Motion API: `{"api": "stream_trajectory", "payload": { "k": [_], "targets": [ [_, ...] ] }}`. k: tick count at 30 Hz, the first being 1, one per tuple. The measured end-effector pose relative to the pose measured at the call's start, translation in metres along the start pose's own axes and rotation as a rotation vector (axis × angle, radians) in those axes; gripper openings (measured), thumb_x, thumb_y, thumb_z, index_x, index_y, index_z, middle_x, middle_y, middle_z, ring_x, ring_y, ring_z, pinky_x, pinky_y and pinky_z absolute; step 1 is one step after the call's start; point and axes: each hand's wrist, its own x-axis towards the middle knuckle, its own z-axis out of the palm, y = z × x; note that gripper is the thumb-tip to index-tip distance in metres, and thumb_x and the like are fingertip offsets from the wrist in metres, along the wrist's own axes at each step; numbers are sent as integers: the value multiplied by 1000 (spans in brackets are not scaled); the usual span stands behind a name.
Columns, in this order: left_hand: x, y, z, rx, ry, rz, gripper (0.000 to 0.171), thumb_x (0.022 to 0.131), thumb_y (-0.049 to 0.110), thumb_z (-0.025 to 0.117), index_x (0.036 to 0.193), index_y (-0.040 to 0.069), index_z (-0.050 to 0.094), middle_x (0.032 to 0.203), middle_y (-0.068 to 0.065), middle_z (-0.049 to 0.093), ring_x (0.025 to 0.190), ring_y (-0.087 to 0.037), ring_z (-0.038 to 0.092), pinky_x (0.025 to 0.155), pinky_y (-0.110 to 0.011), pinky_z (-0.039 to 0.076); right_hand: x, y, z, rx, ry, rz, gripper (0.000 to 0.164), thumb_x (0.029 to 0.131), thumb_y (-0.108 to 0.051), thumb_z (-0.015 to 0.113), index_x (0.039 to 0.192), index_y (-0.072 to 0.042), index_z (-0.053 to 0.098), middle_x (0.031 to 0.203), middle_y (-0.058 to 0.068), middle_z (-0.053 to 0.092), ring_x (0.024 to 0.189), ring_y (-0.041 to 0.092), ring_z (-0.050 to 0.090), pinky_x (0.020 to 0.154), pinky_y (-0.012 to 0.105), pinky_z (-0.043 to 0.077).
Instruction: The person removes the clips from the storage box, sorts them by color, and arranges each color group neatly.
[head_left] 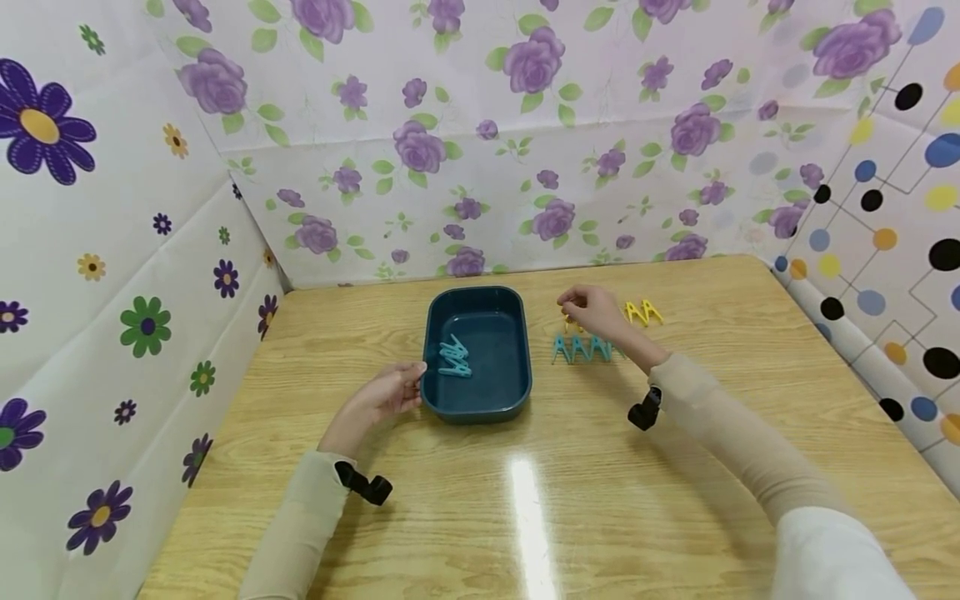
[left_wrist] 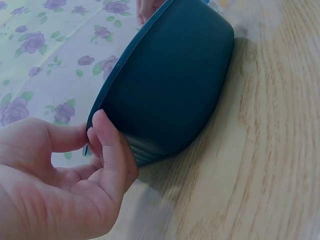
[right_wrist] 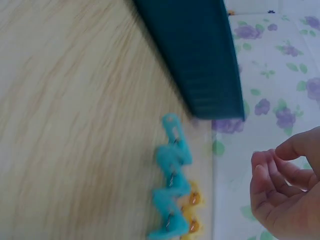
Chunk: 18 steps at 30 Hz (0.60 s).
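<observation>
My left hand (head_left: 387, 391) pinches the left rim of a dark teal rectangular bin (head_left: 491, 410), thumb over the edge and fingers against the outer wall. Teal clothespins (head_left: 454, 358) lie in a small pile inside the bin, toward its left side. To the right of the bin, my right hand (head_left: 595, 312) is raised over the table with its fingers loosely curled, thumb near the fingertips, and no object shows between them. Beneath it, a row of teal clothespins (head_left: 577, 348) lies on the table. Yellow clothespins (head_left: 643, 312) lie behind that row, partly hidden by the hand.
A wood-grain table (head_left: 450, 517) holds everything, with a bright light reflection in front of the bin. Flower-patterned sheeting (head_left: 420, 150) hangs along the back edge, with patterned walls (head_left: 885, 242) at both sides. Each wrist wears a small black camera (head_left: 645, 408).
</observation>
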Motion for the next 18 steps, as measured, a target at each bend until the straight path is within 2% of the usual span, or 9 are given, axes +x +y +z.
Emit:
{"api": "stream_trajectory", "payload": {
  "k": [5,8,14,18],
  "targets": [
    [0,0,0,-4,5,0,20,105,22,42,91,11,50,70,6,54,63,-6,55,61,-17,51,5,-18,4,28,-97,19,25,101,-19,48,116,-3,62,112,26,65,98,38,66,84,49,54],
    [1,0,0,-4,7,1,20,105,22,42,91,11,50,70,6,53,64,-6,55,61,-17,51,9,-30,7,23,-163,-3,25,102,-19,48,116,-5,62,111,24,65,97,37,66,85,50,53],
    [2,-1,-1,2,11,4,20,105,22,42,91,11,50,70,6,53,64,-6,55,62,-17,51,19,-49,15,-29,-259,-53,30,102,-21,48,121,-2,62,109,20,67,84,20,67,77,35,56],
    [2,-1,0,1,19,-2,18,105,23,43,94,10,50,70,7,53,64,-6,55,62,-17,51,25,-59,20,-33,-325,-39,31,102,-21,47,122,-1,62,112,23,66,87,23,67,76,31,56]
  ]
}}
